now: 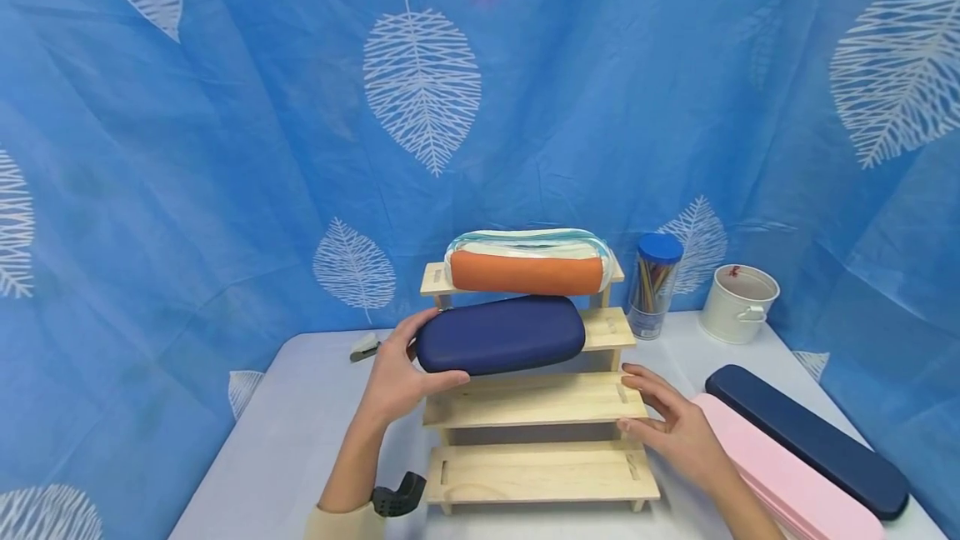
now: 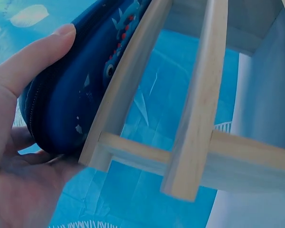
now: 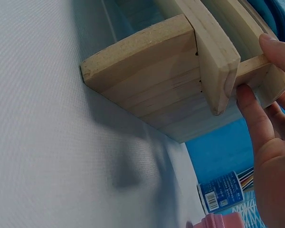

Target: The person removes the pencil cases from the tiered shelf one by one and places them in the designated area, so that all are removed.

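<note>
A dark blue hard-shell pencil case (image 1: 501,335) lies slightly tilted across the second tier from the top of a stepped wooden rack (image 1: 532,398). My left hand (image 1: 399,369) grips its left end, thumb in front and fingers behind. The left wrist view shows a cartoon creature printed on the case (image 2: 69,102), close against a wooden slat. My right hand (image 1: 671,423) holds the right end of the rack's third tier, with thumb and fingers about the board's edge (image 3: 254,71). On the top tier sits an orange and white pencil case (image 1: 528,271) with teal trim.
Right of the rack stand a blue-lidded clear tub of pencils (image 1: 652,286) and a white metal bucket (image 1: 738,304). A pink case (image 1: 787,473) and a navy case (image 1: 806,440) lie at the right. A small stapler (image 1: 365,347) is left of the rack.
</note>
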The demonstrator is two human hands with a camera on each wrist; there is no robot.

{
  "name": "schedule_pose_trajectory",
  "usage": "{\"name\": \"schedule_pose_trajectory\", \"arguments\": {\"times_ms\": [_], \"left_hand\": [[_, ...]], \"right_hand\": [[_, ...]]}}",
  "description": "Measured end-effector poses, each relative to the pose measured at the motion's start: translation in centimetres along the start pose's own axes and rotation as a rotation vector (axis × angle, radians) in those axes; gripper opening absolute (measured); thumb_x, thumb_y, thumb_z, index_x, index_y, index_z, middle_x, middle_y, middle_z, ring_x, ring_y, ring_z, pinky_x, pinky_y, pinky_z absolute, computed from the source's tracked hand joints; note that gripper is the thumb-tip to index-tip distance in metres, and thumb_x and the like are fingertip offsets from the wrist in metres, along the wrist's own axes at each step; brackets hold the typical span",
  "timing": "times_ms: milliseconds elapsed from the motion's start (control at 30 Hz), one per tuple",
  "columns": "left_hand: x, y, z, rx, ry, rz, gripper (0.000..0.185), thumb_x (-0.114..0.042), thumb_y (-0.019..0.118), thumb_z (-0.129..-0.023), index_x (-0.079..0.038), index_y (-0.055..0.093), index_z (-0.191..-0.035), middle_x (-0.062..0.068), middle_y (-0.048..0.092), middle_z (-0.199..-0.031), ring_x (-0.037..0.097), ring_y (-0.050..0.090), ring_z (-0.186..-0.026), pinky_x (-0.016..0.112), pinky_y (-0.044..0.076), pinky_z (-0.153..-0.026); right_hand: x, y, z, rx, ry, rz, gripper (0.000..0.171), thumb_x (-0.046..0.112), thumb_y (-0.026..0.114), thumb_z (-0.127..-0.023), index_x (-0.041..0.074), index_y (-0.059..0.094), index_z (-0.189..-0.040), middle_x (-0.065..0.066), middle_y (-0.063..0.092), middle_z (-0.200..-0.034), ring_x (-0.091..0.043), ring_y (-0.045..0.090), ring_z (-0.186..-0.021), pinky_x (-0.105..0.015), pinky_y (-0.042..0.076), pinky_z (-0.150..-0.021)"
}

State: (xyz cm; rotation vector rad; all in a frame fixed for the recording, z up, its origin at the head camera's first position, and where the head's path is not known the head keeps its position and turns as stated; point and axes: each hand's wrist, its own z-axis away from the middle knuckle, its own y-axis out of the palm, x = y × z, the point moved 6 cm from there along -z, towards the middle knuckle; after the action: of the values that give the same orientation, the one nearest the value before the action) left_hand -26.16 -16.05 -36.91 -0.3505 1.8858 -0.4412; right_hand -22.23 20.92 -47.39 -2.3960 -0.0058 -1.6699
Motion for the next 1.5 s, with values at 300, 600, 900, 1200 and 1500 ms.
{"name": "schedule_pose_trajectory", "arguments": {"times_ms": [300,600,900,1200,1500], "left_hand": [[0.2,-1.6,0.6,0.048,0.001,0.020,0.092,-0.040,0.091,-0.061,-0.028,0.047,-0.140,0.000,0.041,-0.142,0.021,0.048,-0.121,0.040,0.046,-0.096],[0.1,-4.1,1.5,0.038,0.008,0.022,0.089,-0.029,0.092,-0.063,-0.025,0.048,-0.140,0.003,0.045,-0.140,0.020,0.053,-0.116,0.038,0.050,-0.091],[1.2,-6.5,2.9,-0.006,-0.015,0.073,0.085,-0.019,0.091,-0.066,-0.020,0.050,-0.140,0.007,0.048,-0.138,0.023,0.054,-0.116,0.023,0.050,-0.086],[2.2,-8.2,4.1,-0.051,-0.007,0.124,0.078,-0.009,0.088,-0.068,-0.016,0.054,-0.137,0.008,0.050,-0.136,0.022,0.056,-0.112,0.025,0.051,-0.085],[2.8,-10.5,5.5,-0.114,-0.023,0.195,0.077,0.005,0.081,-0.072,-0.012,0.050,-0.140,0.011,0.047,-0.137,0.021,0.054,-0.113,0.025,0.053,-0.084]], "right_hand": [[-0.3,0.0,0.1,-0.001,0.008,-0.008,0.055,0.007,0.075,-0.083,0.005,0.053,-0.134,-0.010,0.036,-0.148,-0.003,0.044,-0.126,-0.032,0.053,-0.084],[-0.4,-0.3,0.2,-0.007,0.013,0.004,0.057,0.007,0.075,-0.083,0.006,0.053,-0.135,-0.010,0.035,-0.149,-0.002,0.045,-0.125,-0.030,0.052,-0.085],[-0.3,-0.1,0.2,0.009,-0.019,-0.010,0.056,0.005,0.074,-0.084,0.004,0.052,-0.135,-0.012,0.035,-0.149,-0.004,0.045,-0.126,-0.032,0.052,-0.085],[-0.3,-0.1,0.4,-0.008,-0.023,-0.006,0.056,0.004,0.075,-0.083,0.003,0.053,-0.135,-0.014,0.036,-0.148,-0.004,0.046,-0.124,-0.031,0.053,-0.084],[-0.2,0.0,0.3,-0.005,-0.015,-0.003,0.056,0.006,0.074,-0.084,0.004,0.052,-0.135,-0.014,0.035,-0.149,-0.003,0.045,-0.125,-0.032,0.053,-0.084]]}}
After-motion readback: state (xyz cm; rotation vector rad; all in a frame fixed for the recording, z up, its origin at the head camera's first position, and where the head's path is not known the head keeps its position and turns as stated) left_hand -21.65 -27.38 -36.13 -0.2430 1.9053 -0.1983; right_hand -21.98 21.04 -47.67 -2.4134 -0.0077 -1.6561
